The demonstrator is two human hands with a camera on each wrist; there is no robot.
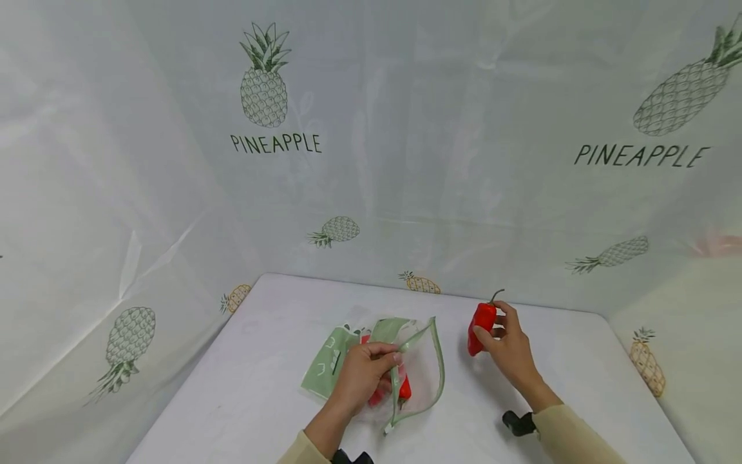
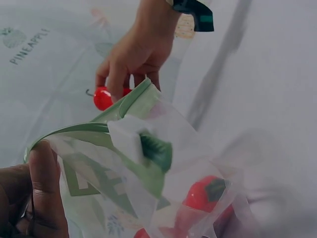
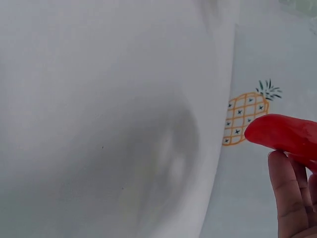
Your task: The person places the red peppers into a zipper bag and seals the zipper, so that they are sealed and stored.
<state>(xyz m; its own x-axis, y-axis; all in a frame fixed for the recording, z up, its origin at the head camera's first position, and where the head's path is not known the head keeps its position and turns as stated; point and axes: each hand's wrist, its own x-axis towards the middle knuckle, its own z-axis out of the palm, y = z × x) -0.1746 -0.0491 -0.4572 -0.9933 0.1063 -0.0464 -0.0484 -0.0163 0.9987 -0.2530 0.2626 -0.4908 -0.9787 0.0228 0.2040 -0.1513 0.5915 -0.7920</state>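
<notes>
My right hand (image 1: 511,348) holds a red pepper (image 1: 482,327) by its side, above the right part of the table, with the thin dark stem pointing up. In the right wrist view the red pepper (image 3: 285,134) rests against the fingers. The left hand (image 1: 364,374) pinches the rim of a clear zip bag (image 1: 426,370) with green trim, whose mouth gapes toward the right. Inside the bag lies a red pepper (image 1: 404,389), partly hidden by the left hand. Through the film in the left wrist view I see red peppers (image 2: 200,196) with green calyxes.
A white table (image 1: 243,361) bears everything. Behind and beside it hang pale sheets (image 1: 406,161) printed with pineapples. A green printed panel (image 1: 324,367) lies left of the left hand; I cannot tell whether it belongs to the bag. Dark straps (image 1: 518,423) sit at both wrists.
</notes>
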